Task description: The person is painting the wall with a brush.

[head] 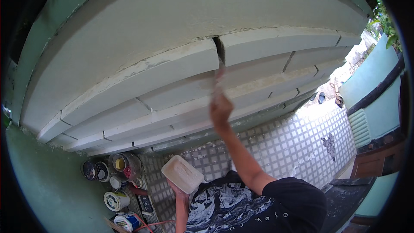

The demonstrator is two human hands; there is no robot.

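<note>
My right hand (221, 108) is raised in front of the white stepped block wall (181, 60), closed around a slim tool whose outline is blurred; its kind cannot be told. The tool points up at a dark open joint (220, 50) between two blocks of the top course. Low in the view, my left hand (177, 187) holds a pale rectangular plastic tub (182, 173) from below and the side. Some whitish material coats the inside of the tub.
Buckets (116, 200), a clear bowl with a sponge (124, 166) and a cord (152, 224) crowd the lower left by the green wall (48, 174). White crumbs lie on the tiled floor (275, 145) along the wall's foot. A rag (329, 146) and sandals (339, 101) are farther right.
</note>
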